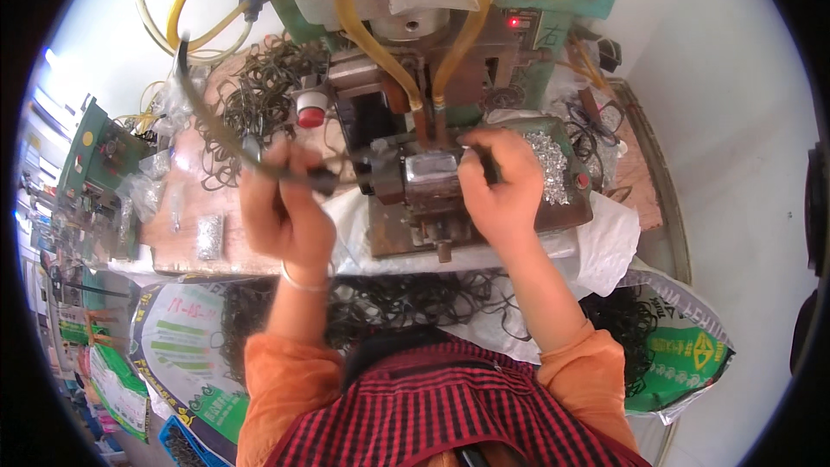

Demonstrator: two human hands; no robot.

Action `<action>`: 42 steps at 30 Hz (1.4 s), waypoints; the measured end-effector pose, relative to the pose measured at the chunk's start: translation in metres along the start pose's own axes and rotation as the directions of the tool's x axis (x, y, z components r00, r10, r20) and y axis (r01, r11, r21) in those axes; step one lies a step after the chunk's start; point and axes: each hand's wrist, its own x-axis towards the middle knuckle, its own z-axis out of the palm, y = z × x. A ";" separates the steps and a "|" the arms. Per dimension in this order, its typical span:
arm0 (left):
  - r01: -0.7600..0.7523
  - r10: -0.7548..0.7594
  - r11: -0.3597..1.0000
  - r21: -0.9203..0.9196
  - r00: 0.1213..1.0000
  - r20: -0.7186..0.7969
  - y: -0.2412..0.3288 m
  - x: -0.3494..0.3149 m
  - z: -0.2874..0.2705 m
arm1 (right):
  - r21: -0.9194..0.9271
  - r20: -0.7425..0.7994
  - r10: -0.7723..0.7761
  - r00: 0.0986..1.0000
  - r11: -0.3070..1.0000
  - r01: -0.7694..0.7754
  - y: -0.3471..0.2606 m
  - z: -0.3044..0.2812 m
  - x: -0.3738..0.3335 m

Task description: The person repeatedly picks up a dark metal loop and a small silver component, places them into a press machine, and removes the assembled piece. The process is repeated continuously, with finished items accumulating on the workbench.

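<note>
My left hand is closed around a dark, cord-like strip, blurred by motion. One end of the strip curves up to the left; the other points toward the metal fixture of a bench machine. Over the fixture's right side, my right hand has thumb and forefinger pinched together. Whatever lies between those fingertips is too small to make out. Just beyond that hand, a tray holds many small shiny metal pieces.
The green machine rises behind the fixture, with yellowish hoses coming down to it. A red button stands at its left. Black cords heap on the table. Sacks of black cords lie below the table's front edge.
</note>
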 end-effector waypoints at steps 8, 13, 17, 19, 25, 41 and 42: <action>0.207 -0.206 0.978 0.000 0.972 -0.118 0.001 -0.032 -0.025 | -0.302 -0.036 -0.010 0.999 0.953 -0.001 0.026 -0.028 0.001; 0.116 -0.116 0.993 -0.003 0.993 -0.021 0.009 -0.014 -0.008 | -0.600 0.128 -0.183 0.975 0.768 0.223 0.049 -0.038 0.020; 0.036 -0.037 0.998 0.046 0.999 0.034 0.007 0.001 -0.006 | -0.495 0.100 -0.062 0.993 0.863 0.104 0.056 -0.058 0.023; 0.024 -0.026 0.998 0.056 0.999 0.030 0.005 0.000 -0.004 | -0.184 0.061 0.110 0.992 0.978 -0.098 0.029 -0.048 0.018; 0.071 -0.073 0.997 -0.035 0.997 -0.037 0.004 0.007 0.009 | 0.245 0.183 0.259 0.948 0.922 -0.300 -0.018 0.006 -0.004; -0.133 0.094 0.979 0.156 0.968 0.235 0.016 -0.015 0.002 | 0.024 0.508 0.173 0.844 0.976 -0.215 -0.043 -0.031 0.009; -0.135 0.092 0.980 0.146 0.959 0.268 0.021 -0.017 0.010 | -0.091 0.390 0.122 0.913 0.991 -0.093 -0.019 -0.033 0.008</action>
